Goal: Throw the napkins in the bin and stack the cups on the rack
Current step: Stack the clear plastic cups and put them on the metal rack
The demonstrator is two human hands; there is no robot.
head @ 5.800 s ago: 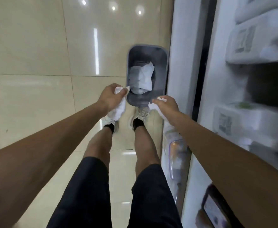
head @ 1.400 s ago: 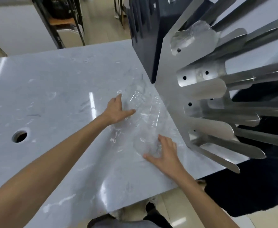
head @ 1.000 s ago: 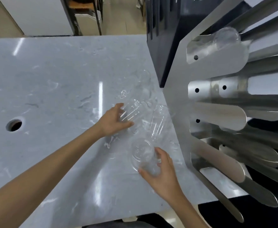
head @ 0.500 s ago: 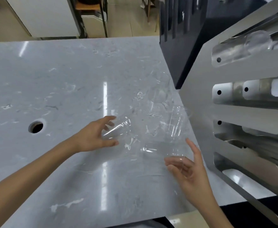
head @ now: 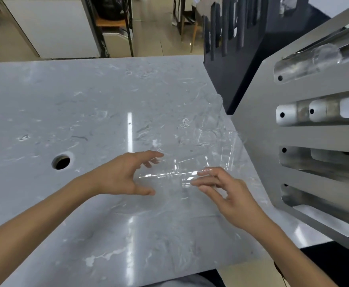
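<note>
On the grey marble desk (head: 86,104) beside the slotted steel rack (head: 306,137), no napkins show; clear plastic cups (head: 210,137) remain unstacked, one already racked. Left hand (head: 119,177) and right hand (head: 229,191), fingers spread, cradle one cup (head: 175,175) between them.

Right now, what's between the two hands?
In the head view, a clear plastic cup lies sideways between the left hand and the right hand, above the grey countertop.
</note>
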